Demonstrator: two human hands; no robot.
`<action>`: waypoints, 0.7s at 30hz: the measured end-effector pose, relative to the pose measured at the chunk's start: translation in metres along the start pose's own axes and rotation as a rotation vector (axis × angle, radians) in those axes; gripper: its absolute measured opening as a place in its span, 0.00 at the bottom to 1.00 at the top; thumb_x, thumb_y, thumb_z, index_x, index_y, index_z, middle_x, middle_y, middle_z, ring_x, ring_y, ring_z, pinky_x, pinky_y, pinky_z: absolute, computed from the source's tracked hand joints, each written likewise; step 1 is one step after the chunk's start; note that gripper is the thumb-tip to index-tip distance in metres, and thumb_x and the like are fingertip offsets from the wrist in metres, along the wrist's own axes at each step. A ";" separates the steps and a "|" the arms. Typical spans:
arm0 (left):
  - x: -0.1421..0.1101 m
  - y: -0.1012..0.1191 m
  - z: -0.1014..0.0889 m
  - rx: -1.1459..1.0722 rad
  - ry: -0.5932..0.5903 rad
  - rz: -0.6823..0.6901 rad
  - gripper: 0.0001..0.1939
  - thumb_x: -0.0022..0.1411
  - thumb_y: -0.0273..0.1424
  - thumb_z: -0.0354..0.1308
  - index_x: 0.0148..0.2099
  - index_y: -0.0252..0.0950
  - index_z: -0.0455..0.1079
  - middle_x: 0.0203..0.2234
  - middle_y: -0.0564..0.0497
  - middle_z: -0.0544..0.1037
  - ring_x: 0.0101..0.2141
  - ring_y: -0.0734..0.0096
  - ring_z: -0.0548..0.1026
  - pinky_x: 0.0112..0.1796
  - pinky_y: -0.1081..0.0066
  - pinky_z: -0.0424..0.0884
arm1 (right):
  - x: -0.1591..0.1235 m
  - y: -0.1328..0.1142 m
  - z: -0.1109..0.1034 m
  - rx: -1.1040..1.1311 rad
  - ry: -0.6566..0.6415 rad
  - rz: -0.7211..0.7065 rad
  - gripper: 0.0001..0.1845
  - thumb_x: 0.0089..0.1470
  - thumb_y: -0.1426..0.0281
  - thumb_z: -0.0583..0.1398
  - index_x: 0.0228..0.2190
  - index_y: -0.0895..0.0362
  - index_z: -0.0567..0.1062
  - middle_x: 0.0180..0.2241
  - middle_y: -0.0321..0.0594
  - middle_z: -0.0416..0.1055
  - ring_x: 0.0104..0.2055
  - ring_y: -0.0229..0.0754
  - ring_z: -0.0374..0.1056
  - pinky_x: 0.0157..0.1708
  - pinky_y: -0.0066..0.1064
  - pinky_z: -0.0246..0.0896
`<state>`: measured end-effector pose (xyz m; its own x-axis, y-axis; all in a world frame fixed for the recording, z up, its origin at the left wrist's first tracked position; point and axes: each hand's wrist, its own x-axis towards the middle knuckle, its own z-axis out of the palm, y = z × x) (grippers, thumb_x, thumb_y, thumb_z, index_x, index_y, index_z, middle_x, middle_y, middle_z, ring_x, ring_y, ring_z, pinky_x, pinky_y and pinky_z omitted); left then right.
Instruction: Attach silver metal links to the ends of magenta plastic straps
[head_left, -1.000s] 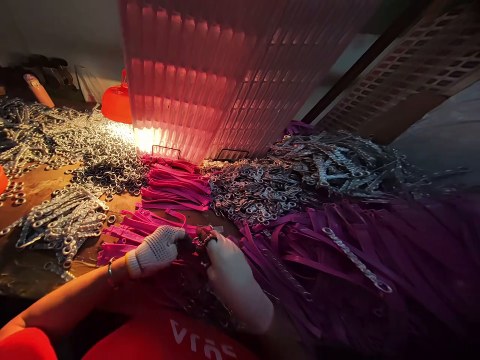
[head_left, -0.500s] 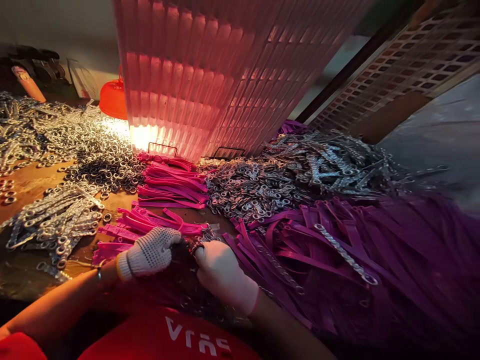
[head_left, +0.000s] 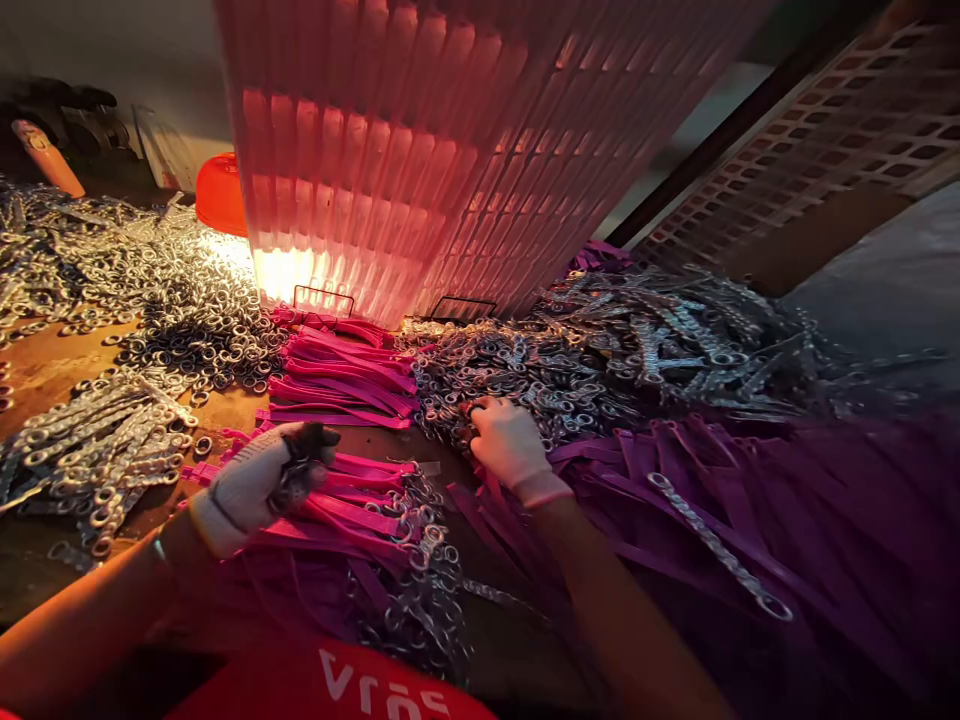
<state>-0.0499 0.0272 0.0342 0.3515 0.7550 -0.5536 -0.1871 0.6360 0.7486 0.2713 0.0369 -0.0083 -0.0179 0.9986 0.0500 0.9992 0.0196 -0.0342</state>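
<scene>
My left hand [head_left: 251, 490], in a white work glove, is closed over the pink straps. Something small and dark [head_left: 296, 470] shows at its fingers, too blurred to name. My right hand [head_left: 510, 445], gloved too, has its curled fingertips at the near edge of a heap of metal ring pieces [head_left: 540, 370]; what they pinch is hidden. Between and below the hands lie pink straps [head_left: 367, 515] with metal rings and links [head_left: 431, 535] at their right ends. Another bundle of pink straps [head_left: 337, 375] rests just behind them.
Purple straps [head_left: 750, 520] cover the right side, with one braided metal piece [head_left: 720, 545] on top. To the left are piled braided pieces [head_left: 97, 440] and loose rings [head_left: 217, 330]. Behind stand a ribbed translucent panel [head_left: 360, 150] and a lit orange lamp [head_left: 221, 195].
My hands have parted. The right has moved up and right to the metal heap; the left has moved left with the dark thing. The straps' ringed ends now show between them.
</scene>
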 end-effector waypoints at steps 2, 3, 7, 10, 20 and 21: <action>0.014 -0.007 0.011 -0.157 -0.007 -0.114 0.07 0.60 0.30 0.58 0.38 0.32 0.71 0.25 0.49 0.75 0.17 0.79 0.70 0.12 0.83 0.53 | 0.021 0.010 0.011 -0.058 0.017 0.030 0.13 0.47 0.79 0.56 0.33 0.66 0.79 0.45 0.63 0.71 0.48 0.60 0.63 0.44 0.46 0.55; 0.020 -0.010 0.016 -0.203 -0.009 -0.153 0.06 0.61 0.30 0.57 0.38 0.32 0.71 0.26 0.48 0.76 0.17 0.79 0.71 0.11 0.83 0.53 | 0.027 0.014 0.016 -0.070 0.021 0.030 0.12 0.47 0.80 0.56 0.31 0.66 0.79 0.45 0.63 0.71 0.48 0.61 0.62 0.44 0.48 0.55; 0.032 -0.018 0.028 -0.275 -0.025 -0.243 0.07 0.63 0.29 0.55 0.39 0.31 0.71 0.29 0.46 0.77 0.19 0.76 0.75 0.12 0.83 0.56 | 0.034 0.025 0.032 -0.019 0.114 0.046 0.11 0.47 0.78 0.55 0.30 0.64 0.78 0.48 0.61 0.70 0.52 0.62 0.61 0.48 0.51 0.55; 0.033 -0.024 0.033 -0.251 -0.020 -0.226 0.07 0.62 0.29 0.55 0.39 0.30 0.71 0.29 0.47 0.77 0.20 0.75 0.76 0.11 0.83 0.55 | 0.024 0.020 0.030 0.375 0.309 0.085 0.12 0.48 0.73 0.57 0.34 0.63 0.77 0.49 0.58 0.70 0.53 0.57 0.63 0.53 0.48 0.56; 0.025 -0.025 0.044 -0.326 -0.039 -0.225 0.07 0.63 0.26 0.52 0.35 0.30 0.71 0.26 0.49 0.76 0.18 0.78 0.73 0.11 0.82 0.53 | -0.069 -0.100 -0.048 1.176 -0.062 0.001 0.08 0.55 0.67 0.59 0.37 0.54 0.75 0.27 0.36 0.72 0.27 0.39 0.67 0.29 0.30 0.63; 0.024 -0.026 0.044 -0.341 -0.050 -0.240 0.07 0.63 0.26 0.52 0.35 0.30 0.71 0.25 0.50 0.76 0.18 0.78 0.73 0.12 0.82 0.55 | -0.075 -0.105 -0.052 1.107 -0.060 -0.081 0.07 0.56 0.68 0.59 0.37 0.53 0.75 0.28 0.36 0.73 0.29 0.39 0.68 0.31 0.30 0.64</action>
<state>0.0034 0.0218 0.0172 0.4642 0.5760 -0.6729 -0.3847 0.8154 0.4325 0.1698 -0.0424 0.0434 -0.1131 0.9926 0.0450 0.4126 0.0881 -0.9067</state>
